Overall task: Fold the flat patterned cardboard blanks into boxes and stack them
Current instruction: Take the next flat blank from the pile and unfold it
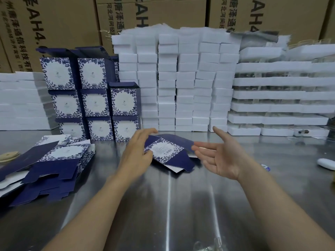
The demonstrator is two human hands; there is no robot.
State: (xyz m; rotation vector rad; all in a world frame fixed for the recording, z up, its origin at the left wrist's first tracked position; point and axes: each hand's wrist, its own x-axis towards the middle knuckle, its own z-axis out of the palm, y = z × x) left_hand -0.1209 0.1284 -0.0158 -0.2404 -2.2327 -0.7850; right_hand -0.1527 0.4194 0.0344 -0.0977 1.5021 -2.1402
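A blue-and-white floral cardboard blank (168,153) lies partly raised over the middle of the steel table (163,205). My left hand (137,153) holds its left edge, fingers over the top and thumb against the printed panel. My right hand (217,156) is spread, palm up, with its fingertips touching the blank's navy right flap. A pile of flat blanks (47,165) sits at the left. Folded patterned boxes (94,98) stand stacked in columns behind it.
White foam blocks (181,82) are stacked high along the back, with white trays (279,98) at the right and more white stacks (21,100) at the left. Brown cartons (54,20) form the back wall. A small white object (326,163) lies at the right edge.
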